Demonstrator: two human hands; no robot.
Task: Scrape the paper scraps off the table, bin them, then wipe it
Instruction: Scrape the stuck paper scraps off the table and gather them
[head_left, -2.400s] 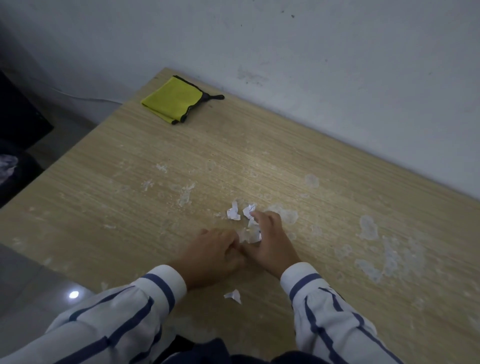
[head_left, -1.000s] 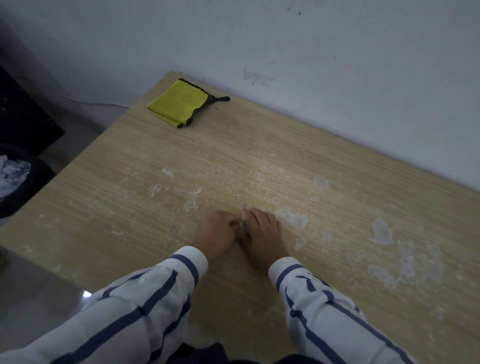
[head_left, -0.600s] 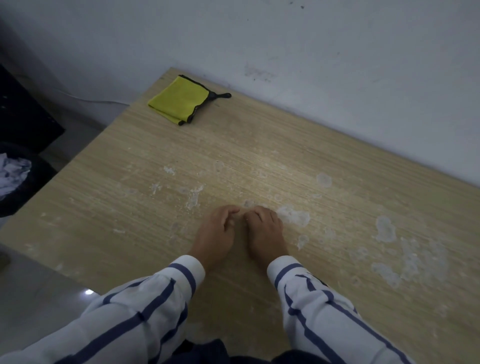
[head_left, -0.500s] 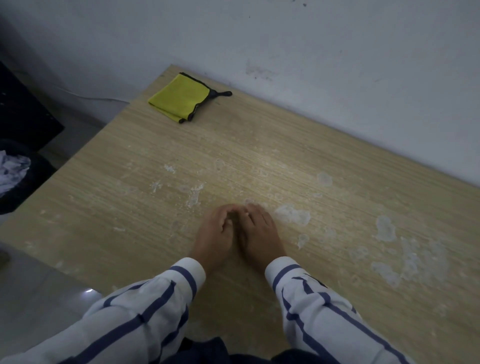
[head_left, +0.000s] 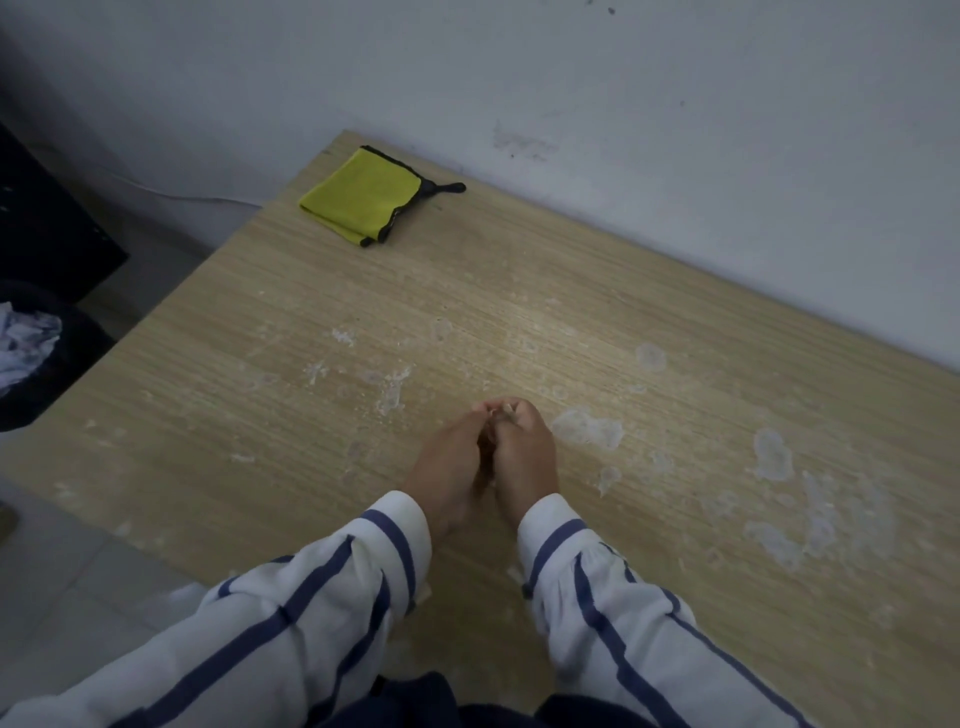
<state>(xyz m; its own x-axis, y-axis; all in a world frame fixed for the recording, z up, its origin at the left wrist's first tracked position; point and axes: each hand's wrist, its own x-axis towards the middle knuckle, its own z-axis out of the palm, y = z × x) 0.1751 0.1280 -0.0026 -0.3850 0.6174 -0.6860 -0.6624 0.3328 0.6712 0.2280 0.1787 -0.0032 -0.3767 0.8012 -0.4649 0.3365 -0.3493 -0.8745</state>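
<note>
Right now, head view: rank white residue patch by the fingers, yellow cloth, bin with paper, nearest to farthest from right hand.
From the right hand:
1. White residue patch, just right of the fingertips.
2. Yellow cloth, far-left table corner.
3. Bin with paper, off the table, left edge.

cloth (head_left: 363, 195) far-left on table (head_left: 519, 291) | bin (head_left: 47, 358) left of table

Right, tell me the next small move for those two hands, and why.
Probably lift both cupped hands together toward the dark bin at the left. The left hand and right hand are pressed together, seemingly enclosing scraps, and the bin already holds crumpled paper.
</note>
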